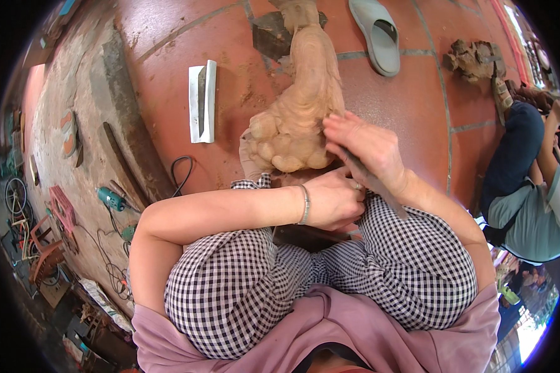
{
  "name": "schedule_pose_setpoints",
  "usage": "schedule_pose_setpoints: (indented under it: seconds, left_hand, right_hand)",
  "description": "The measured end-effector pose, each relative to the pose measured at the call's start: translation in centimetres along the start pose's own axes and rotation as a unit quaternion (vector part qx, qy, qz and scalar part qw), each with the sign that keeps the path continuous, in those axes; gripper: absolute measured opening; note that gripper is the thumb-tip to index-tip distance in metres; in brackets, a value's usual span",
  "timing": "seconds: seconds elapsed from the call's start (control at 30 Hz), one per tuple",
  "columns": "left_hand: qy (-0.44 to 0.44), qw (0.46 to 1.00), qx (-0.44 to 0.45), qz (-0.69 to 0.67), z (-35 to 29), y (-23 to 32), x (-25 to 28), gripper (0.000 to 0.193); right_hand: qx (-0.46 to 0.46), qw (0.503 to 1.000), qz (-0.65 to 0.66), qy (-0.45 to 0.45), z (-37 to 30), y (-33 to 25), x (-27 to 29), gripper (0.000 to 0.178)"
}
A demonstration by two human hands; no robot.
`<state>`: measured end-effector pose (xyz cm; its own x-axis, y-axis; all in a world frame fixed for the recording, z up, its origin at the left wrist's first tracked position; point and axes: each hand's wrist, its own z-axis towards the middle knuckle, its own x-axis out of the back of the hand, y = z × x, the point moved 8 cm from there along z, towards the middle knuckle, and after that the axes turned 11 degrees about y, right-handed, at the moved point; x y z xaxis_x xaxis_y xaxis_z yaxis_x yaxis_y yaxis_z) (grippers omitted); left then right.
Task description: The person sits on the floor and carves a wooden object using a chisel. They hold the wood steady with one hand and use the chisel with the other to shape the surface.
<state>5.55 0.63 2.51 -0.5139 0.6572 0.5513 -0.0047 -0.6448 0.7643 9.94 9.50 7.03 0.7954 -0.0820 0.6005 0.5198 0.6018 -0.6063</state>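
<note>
A pale brown wood carving (305, 93) lies before me on the tiled floor, its near end a cluster of rounded lumps. My right hand (370, 149) is closed round a dark, flat, file-like tool (379, 186). Its fingertips are at the right side of the lumps, and the tool slants back toward my right knee. My left hand (336, 200) lies across in front of me, fingers curled close to the carving's near end. Whatever those fingers grip is hidden. The two hands almost meet.
A folded white sheet (209, 102) with a dark strip lies left of the carving. A grey slipper (382, 46) is at the far right. A worn stone ledge (81, 118) carries a green power tool (111, 198) and cords. Another person (526, 161) sits at right near a rough wood piece (476, 60).
</note>
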Motion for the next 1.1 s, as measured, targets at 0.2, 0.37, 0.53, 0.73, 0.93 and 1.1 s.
schedule_pose_setpoints:
  seconds: [0.2, 0.37, 0.53, 0.73, 0.93, 1.1]
  left_hand:
    - [-0.010, 1.000, -0.002, 0.020, 0.6, -0.1, -0.4, 0.014]
    - [-0.013, 1.000, 0.006, 0.012, 0.5, 0.0, -0.3, 0.014]
    - [-0.011, 1.000, 0.002, 0.000, 0.8, 0.1, -0.2, 0.014]
    - [-0.015, 1.000, 0.011, -0.005, 0.3, -0.1, -0.2, 0.014]
    - [0.001, 1.000, 0.001, -0.014, 0.3, 0.0, 0.0, 0.014]
    - [0.007, 1.000, 0.004, 0.002, 0.2, 0.0, 0.3, 0.012]
  right_hand:
    - [-0.021, 0.999, 0.006, 0.036, 0.3, 1.6, 0.3, 0.023]
    - [0.009, 0.999, 0.032, -0.020, -0.8, 0.5, 0.0, 0.026]
    - [-0.060, 0.997, 0.029, 0.029, 0.0, 1.4, 0.6, 0.025]
    - [-0.069, 0.997, 0.033, 0.006, -0.3, 1.0, 0.3, 0.025]
    - [-0.037, 0.999, 0.026, -0.004, -0.3, 0.4, 0.2, 0.022]
    - [-0.340, 0.912, 0.230, 0.007, -0.6, 4.2, -0.2, 0.019]
